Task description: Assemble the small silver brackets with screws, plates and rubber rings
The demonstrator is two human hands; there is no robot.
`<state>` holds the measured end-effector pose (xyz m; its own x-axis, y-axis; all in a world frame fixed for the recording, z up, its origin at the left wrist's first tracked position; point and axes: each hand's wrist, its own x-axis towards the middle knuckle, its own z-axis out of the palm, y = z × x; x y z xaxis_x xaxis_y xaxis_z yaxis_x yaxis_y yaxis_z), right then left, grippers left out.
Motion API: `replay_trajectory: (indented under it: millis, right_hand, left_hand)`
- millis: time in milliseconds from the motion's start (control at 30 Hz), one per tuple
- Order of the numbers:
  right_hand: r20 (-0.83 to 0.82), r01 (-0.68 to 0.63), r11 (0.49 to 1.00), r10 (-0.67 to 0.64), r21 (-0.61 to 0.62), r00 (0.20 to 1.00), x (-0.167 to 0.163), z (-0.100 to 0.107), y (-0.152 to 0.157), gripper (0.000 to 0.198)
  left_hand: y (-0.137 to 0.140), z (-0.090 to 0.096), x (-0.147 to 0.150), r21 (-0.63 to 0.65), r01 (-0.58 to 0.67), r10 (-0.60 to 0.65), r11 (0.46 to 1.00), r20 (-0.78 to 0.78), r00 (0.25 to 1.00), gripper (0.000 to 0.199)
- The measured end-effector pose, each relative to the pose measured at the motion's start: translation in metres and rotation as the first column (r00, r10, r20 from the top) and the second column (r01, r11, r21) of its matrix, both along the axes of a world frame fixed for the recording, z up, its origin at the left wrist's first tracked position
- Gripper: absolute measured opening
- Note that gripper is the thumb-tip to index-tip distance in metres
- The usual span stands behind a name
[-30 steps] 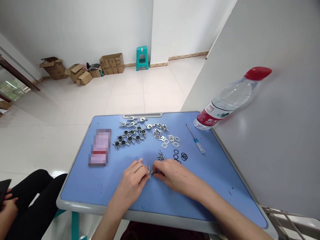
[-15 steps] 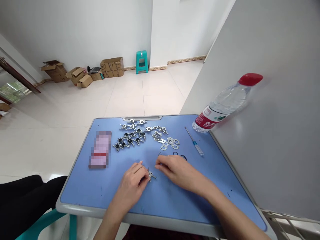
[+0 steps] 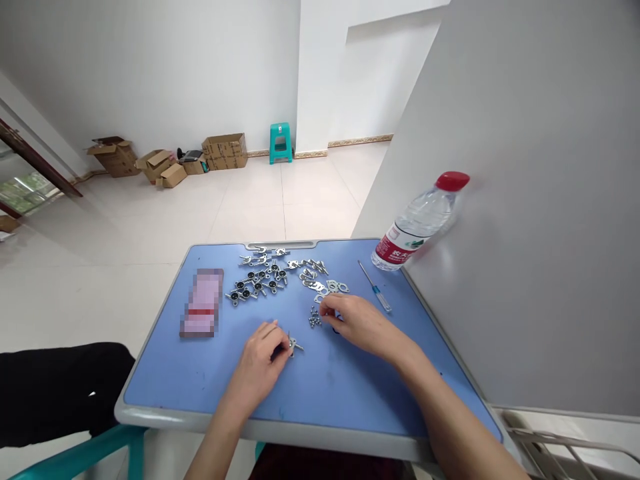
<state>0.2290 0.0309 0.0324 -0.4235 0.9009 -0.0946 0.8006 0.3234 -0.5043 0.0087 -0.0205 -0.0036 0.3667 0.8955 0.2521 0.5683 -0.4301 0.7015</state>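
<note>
Metal fitting (image 3: 294, 346), pinched by the left hand (image 3: 264, 350) at its left side — stem pointing rightward — is nearer the worktop's (image 3: 325, 393) front edge than its back. Farther off, the right hand (image 3: 353, 321), curled palm-down, is just right of the small screws (image 3: 315, 319); whether it grips anything, I cannot tell. Thin plates (image 3: 343, 287) lie beyond, toward the back edge.

Left hand (image 3: 265, 348) grips a small metal bracket (image 3: 293, 344) over the blue tabletop (image 3: 345, 400). Right hand (image 3: 356, 323) is bent, fingertips just beside a cluster of small metal pieces (image 3: 314, 318); whether it holds one cannot be determined. Beyond lie black-centred metal assemblies (image 3: 258, 287) and flat plates (image 3: 314, 285). A screwdriver (image 3: 379, 295) lies at right, near a red-capped bottle (image 3: 410, 227). A pixelated object (image 3: 203, 300) lies at left.
</note>
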Motion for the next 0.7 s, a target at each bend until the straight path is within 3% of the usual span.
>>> replay_trajectory:
  millis: [500,700]
  right_hand:
    - [0.192,-0.041,0.999,0.037,0.014,0.981,-0.0090,-0.0053,-0.0035,0.021]
    - [-0.017,-0.021,1.000,0.021,0.002,1.000,-0.0088,-0.0001,-0.0080,0.018]
  left_hand:
    - [0.0012,0.0005,0.0001,-0.019,0.005,-0.005,1.000,0.008,1.000,0.020]
    - [0.0015,0.0011,0.0003,-0.008,0.006,-0.006,1.000,0.003,1.000,0.021]
